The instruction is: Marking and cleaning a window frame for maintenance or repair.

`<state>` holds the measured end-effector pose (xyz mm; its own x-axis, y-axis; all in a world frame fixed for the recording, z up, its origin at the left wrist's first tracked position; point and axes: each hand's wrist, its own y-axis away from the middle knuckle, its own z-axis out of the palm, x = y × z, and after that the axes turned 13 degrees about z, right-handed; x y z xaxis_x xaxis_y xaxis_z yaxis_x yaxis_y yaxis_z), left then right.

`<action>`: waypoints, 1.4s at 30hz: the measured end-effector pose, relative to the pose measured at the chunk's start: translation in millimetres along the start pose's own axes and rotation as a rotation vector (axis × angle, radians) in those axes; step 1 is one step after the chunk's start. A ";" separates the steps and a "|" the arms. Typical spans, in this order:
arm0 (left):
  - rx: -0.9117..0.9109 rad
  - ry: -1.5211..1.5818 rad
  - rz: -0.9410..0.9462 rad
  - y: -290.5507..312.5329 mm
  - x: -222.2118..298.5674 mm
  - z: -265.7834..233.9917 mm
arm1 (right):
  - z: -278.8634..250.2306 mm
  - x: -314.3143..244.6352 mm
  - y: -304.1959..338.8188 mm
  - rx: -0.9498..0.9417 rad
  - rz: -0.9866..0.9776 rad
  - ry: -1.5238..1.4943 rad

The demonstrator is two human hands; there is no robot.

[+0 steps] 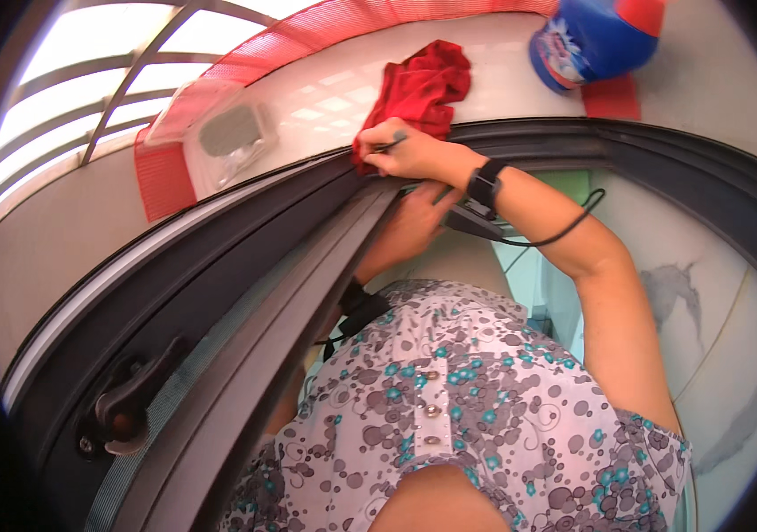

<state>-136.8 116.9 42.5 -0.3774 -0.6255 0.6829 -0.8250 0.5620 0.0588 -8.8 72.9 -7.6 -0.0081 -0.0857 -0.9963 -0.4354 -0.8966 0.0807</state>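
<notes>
A crumpled red cloth [424,82] hangs over the inner edge of the white sill at the dark window frame [520,133]. My right hand [409,155] is closed on the lower part of the cloth, pressed to the frame. A small dark piece, too small to name, shows at its fingers. Just below, my left hand [403,229] is beside the end of the tilted grey window sash [281,328]. Its visible fingers are apart near my right wrist, and the sash hides part of the hand and most of the forearm. Each wrist wears a black strap.
A blue bottle with a red cap [596,40] stands on the sill at the far right. A clear plastic container [235,142] sits farther left, near red mesh [161,177] and metal bars [125,80]. A dark window handle [134,399] juts out at the lower left.
</notes>
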 end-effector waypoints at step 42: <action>0.150 -0.314 -0.007 -126.0 -45.5 29.7 | -98.4 3.3 137.8 0.766 0.753 1.262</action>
<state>-28.1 58.5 -17.6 -0.4630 -0.7781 0.4245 -0.8721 0.4855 -0.0612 19.8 -93.7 3.1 0.1128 -0.9917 -0.0615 -0.9890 -0.1180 0.0889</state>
